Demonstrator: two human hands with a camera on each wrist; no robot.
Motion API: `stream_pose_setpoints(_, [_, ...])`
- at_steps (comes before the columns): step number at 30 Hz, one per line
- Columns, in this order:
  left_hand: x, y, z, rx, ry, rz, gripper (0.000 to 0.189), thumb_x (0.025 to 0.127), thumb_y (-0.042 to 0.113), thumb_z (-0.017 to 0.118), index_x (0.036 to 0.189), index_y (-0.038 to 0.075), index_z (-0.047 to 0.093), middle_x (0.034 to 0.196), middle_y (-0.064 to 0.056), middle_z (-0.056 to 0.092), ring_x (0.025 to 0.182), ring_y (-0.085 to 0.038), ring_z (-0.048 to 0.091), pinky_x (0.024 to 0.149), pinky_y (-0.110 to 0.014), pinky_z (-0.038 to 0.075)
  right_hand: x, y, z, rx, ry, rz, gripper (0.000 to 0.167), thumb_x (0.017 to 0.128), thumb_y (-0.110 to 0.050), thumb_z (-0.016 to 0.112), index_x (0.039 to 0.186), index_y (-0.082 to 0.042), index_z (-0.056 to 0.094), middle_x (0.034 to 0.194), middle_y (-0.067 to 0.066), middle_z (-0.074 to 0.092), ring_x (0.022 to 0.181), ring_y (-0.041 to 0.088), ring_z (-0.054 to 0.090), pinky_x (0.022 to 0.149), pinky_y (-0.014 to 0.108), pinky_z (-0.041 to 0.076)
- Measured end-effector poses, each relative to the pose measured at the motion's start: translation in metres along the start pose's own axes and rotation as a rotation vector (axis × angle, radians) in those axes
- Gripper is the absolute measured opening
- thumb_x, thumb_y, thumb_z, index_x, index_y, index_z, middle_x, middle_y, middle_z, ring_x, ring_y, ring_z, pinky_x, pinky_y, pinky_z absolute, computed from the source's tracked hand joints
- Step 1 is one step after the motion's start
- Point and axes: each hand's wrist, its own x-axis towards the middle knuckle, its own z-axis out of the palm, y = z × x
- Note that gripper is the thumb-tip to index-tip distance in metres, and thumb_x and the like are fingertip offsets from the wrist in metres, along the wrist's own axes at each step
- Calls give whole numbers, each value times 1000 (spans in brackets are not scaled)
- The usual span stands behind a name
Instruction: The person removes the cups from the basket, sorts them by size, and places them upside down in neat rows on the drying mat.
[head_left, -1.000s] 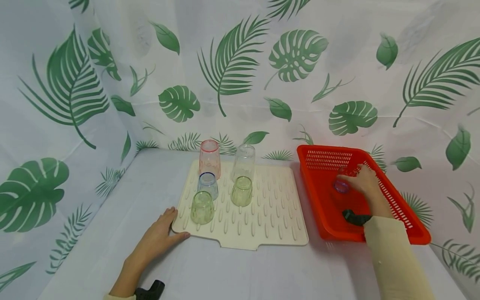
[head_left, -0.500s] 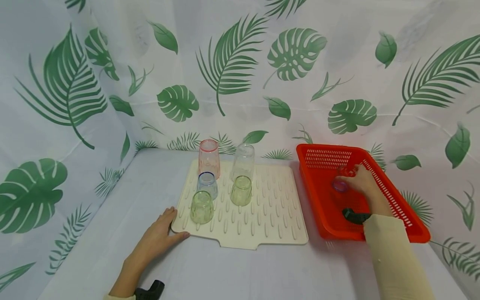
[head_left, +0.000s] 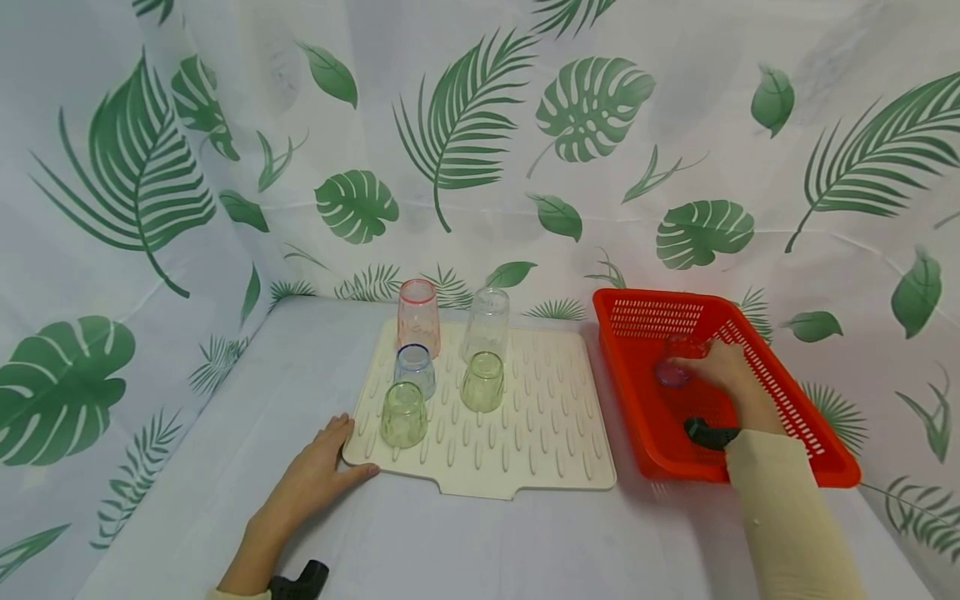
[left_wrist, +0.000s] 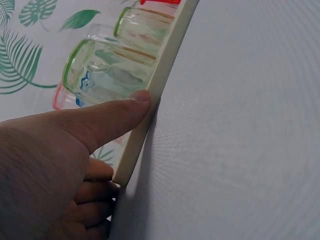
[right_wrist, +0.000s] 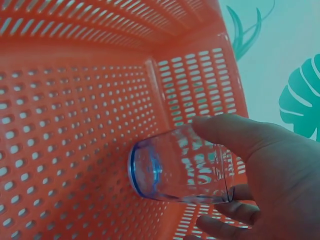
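My right hand (head_left: 723, 367) is inside the red plastic basket (head_left: 626, 392). Its thumb and fingers grip a clear drinking glass with a blue rim (right_wrist: 180, 165), which lies tilted with the rim pointing away from the palm. My left hand (head_left: 318, 467) rests at the near left corner of the cream draining mat (head_left: 555, 417), thumb along the front edge and fingers along the left side. On that mat stand a pink glass (head_left: 418, 321), a tall clear glass (head_left: 487, 321), a small blue-rimmed glass (head_left: 415, 372) and two green glasses, one nearer (head_left: 405, 417) and one farther (head_left: 483, 383).
A white cloth (head_left: 570, 542) covers the table. Behind it hangs a white curtain with green leaves (head_left: 465, 125). The basket's slotted walls (right_wrist: 195, 70) rise around my right hand, just right of the mat.
My right hand has shifted slightly within the basket, and the glass's rim has swung a little to the left. My left hand and the glasses on the mat have stayed put.
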Motion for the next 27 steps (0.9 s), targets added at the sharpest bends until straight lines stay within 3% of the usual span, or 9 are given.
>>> stream_pose_setpoints(7, [0, 0, 0, -2, -3, -4, 95, 86, 53, 73, 153, -3, 35, 160, -27, 31, 149, -48, 24, 120, -63, 25, -5, -5, 1, 5, -22, -28, 87, 86, -49, 74, 142, 8, 41, 129, 31, 57, 106, 40, 55, 92, 60, 54])
stream_pose_setpoints(13, [0, -1, 0, 5, -3, -10, 97, 86, 54, 73, 153, -5, 34, 160, -27, 31, 149, -48, 25, 121, -62, 25, -8, -13, -1, -4, -20, -36, 83, 84, -48, 77, 136, 10, 47, 121, 29, 61, 102, 37, 55, 82, 48, 57])
stream_pose_setpoints(20, [0, -2, 1, 3, 0, -2, 97, 86, 53, 74, 152, -5, 35, 160, -27, 31, 149, -48, 25, 121, -62, 25, -8, -19, -2, 57, 5, 3, 99, 83, -46, 79, 147, 12, 30, 133, 32, 49, 112, 44, 50, 96, 63, 53])
stream_pose_setpoints(27, [0, -2, 1, 8, 5, 3, 97, 86, 53, 74, 152, -5, 35, 160, -27, 31, 149, -47, 25, 120, -62, 26, -18, -29, -5, 100, 83, -13, 106, 84, -41, 79, 152, 12, 16, 141, 36, 40, 118, 50, 44, 98, 68, 49])
